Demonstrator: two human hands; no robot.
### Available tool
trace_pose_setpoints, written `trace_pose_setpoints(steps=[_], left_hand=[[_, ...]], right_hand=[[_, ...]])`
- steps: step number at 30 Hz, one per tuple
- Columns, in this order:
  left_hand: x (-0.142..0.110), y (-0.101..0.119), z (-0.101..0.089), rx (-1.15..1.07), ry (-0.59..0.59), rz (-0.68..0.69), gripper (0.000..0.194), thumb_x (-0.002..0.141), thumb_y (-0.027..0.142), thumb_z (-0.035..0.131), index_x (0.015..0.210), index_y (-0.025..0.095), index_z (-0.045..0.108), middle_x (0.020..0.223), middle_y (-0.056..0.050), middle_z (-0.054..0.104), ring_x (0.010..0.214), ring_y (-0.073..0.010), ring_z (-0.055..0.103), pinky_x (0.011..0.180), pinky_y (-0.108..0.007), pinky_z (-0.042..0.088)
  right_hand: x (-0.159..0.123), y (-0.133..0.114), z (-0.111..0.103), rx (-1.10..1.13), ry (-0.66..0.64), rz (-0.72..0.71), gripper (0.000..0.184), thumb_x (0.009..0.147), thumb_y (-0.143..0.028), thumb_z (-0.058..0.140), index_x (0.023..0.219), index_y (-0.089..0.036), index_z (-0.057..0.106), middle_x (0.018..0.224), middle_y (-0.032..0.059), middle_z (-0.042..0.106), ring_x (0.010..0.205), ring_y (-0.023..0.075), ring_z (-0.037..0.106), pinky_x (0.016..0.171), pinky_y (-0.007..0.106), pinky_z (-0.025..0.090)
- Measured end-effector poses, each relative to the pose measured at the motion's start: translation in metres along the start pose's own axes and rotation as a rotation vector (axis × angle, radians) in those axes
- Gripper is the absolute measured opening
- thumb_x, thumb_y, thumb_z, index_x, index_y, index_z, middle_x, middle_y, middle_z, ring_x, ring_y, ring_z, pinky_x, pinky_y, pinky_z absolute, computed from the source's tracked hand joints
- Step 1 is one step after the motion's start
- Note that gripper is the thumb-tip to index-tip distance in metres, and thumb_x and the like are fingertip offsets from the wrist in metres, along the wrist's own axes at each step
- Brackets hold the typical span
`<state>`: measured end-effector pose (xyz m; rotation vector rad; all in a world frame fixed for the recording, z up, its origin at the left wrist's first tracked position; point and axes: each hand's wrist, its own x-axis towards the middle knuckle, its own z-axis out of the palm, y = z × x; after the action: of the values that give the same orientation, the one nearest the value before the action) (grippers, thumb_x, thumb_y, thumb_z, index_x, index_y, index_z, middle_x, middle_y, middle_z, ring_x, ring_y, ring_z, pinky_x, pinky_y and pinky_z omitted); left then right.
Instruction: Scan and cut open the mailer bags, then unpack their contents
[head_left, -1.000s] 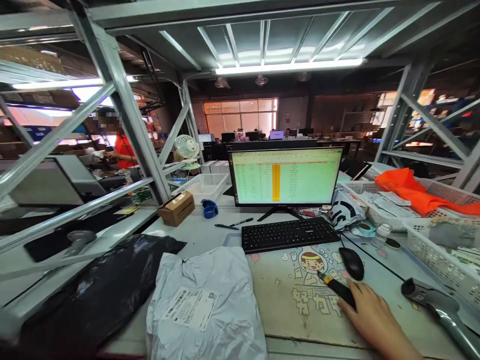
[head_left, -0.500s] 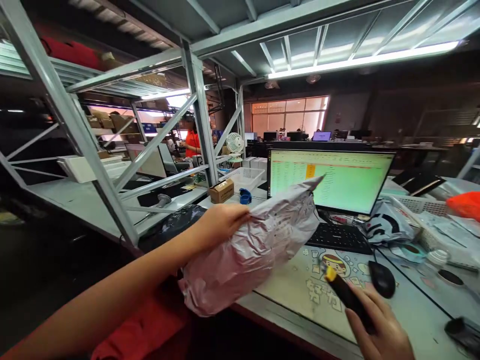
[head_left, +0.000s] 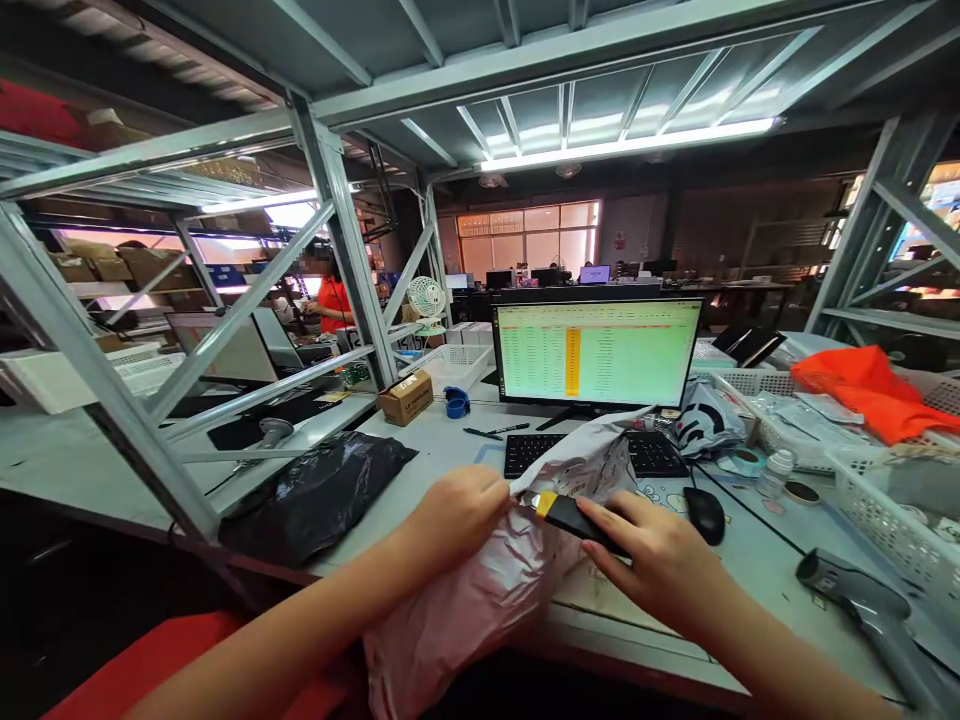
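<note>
My left hand (head_left: 461, 515) is closed on the edge of a crumpled white plastic mailing bag (head_left: 487, 610), which hangs over the front edge of the desk. In my right hand (head_left: 652, 550) is a black and yellow utility knife (head_left: 574, 515), fingers wrapped along its handle. The knife's tip meets the bag's edge right beside my left fingers; whether it has cut in, I cannot tell. Behind the bag lies a black keyboard (head_left: 525, 452), partly covered by it. A computer mouse (head_left: 705, 515) sits just beyond my right hand.
A monitor (head_left: 600, 350) stands behind the keyboard. To the left lie a black plastic bag (head_left: 322, 490) and a small cardboard box (head_left: 406, 398). On the right are a barcode scanner (head_left: 862, 600) and white baskets (head_left: 900, 520). Metal shelf posts (head_left: 341, 240) rise at the left.
My right hand has brought the knife up and left from above the desk mat to the bag's edge. The bag hangs lower, and the view has turned right.
</note>
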<state>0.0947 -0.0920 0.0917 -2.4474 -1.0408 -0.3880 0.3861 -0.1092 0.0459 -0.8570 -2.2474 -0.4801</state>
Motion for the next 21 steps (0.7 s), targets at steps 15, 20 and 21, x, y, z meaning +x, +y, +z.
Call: trace_pose_setpoints(steps=[15,20,21], left_hand=[[0.044,-0.037,0.005,-0.321,-0.279,-0.376,0.034,0.093,0.038,0.053,0.116,0.018,0.067,0.113,-0.011,0.074,0.100,-0.0260,0.069,0.079,-0.032,0.047],[0.097,-0.022,0.003,-0.392,-0.308,-0.321,0.047,0.100,0.048,0.039,0.116,0.020,0.073,0.111,-0.012,0.077,0.097,-0.0284,0.070,0.073,-0.031,0.044],[0.103,-0.017,0.001,-0.423,-0.309,-0.275,0.048,0.102,0.046,0.035,0.112,0.020,0.074,0.108,-0.011,0.077,0.093,-0.0263,0.070,0.072,-0.030,0.043]], right_hand=[[-0.180,0.149,0.070,-0.174,-0.359,0.966,0.056,0.099,-0.051,0.036,0.128,-0.018,0.072,0.101,0.0163,0.071,0.085,0.0326,0.070,0.072,0.044,0.055],[-0.129,0.080,0.087,-0.164,-0.166,0.773,0.046,0.099,-0.044,0.043,0.125,-0.017,0.070,0.129,0.0165,0.062,0.123,0.0356,0.057,0.100,0.054,0.050],[-0.106,0.067,0.079,-0.102,-0.026,0.651,0.043,0.100,-0.043,0.043,0.125,-0.016,0.068,0.135,0.0163,0.058,0.130,0.0337,0.052,0.106,0.053,0.047]])
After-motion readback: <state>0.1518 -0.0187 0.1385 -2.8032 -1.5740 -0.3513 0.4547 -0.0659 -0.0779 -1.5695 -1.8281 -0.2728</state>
